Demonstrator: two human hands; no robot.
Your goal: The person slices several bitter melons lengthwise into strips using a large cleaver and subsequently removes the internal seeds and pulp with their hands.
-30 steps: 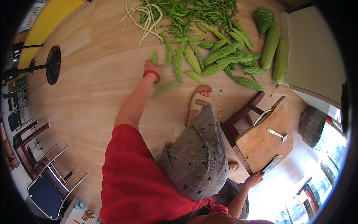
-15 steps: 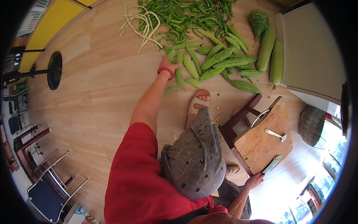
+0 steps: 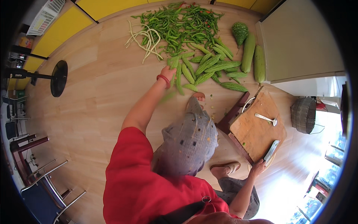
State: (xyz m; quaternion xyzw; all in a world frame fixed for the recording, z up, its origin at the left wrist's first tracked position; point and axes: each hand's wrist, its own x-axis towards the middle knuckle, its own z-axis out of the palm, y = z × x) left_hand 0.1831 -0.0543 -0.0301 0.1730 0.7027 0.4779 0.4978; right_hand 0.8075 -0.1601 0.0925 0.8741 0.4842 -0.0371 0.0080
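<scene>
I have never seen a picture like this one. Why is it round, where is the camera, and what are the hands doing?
There is no machine here. A person wears a wide-angle camera on the head; it looks down and bends straight lines near the rim. The person sits low over a wooden floor. The left hand reaches into a row of bitter gourds; whether its fingers grip one is unclear. Behind them lie green chillies and pale long beans. The right hand is at the edge of a wooden chopping board, beside a cleaver; I cannot tell whether it holds it.
</scene>
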